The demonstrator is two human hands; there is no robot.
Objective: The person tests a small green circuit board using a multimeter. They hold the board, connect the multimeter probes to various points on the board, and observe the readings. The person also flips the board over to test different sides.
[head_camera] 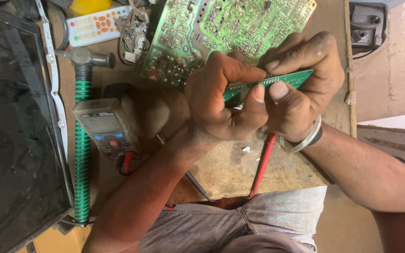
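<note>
While both hands are meeting above the middle of the wooden table (pixel 230 173), a narrow green circuit strip (pixel 290 78) is being pinched between them, held edge-on and tilting up toward the right. The left hand (pixel 221 100) is curling its fingers together over the strip's lower left end, its thumb (pixel 254 100) pressing against the edge, while the right hand (pixel 301 79) is wrapping over the upper right part with its thumb (pixel 280 91) lying just beside the other, so both hands are clamped on the strip. It is showing a row of small pale solder points along its top edge, and most of its length is hiding behind the knuckles. A silver bangle (pixel 305 138) is sitting on the right wrist. Just behind the hands, a large green circuit board (pixel 198 28) is lying on the table. To the left, a grey meter (pixel 105 129) is resting beside a hammer (pixel 83 117) with a green ribbed handle, and a white remote (pixel 97 26) is lying above them. 1 red probe (pixel 262 164) and 1 dark probe (pixel 195 182) are lying under the forearms.
</note>
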